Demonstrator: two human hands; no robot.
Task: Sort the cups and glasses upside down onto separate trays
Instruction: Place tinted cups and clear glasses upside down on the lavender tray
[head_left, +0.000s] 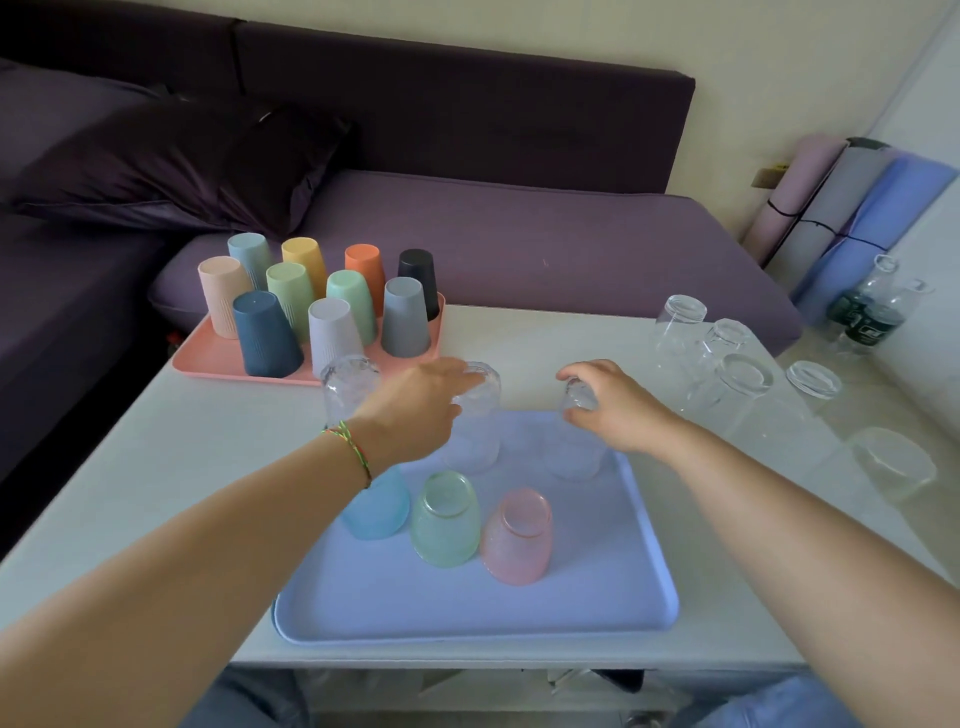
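Note:
A blue tray (467, 613) lies near the table's front edge. On it stand upside-down glasses: blue (376, 512), green (445, 519), pink (518, 538) and two clear ones at the back. My left hand (415, 410) holds the top of one clear glass (475, 441). My right hand (618, 405) grips the base of the other clear glass (574, 452). A third clear glass (347, 387) stands just left of the tray. A pink tray (208, 358) at the back left carries several coloured cups, all upside down.
Several clear glasses (737, 384) stand upside down on the white table (156, 467) at the right. Plastic bottles (867, 312) and rolled mats (852, 208) are at the far right. A purple sofa (519, 234) runs behind the table.

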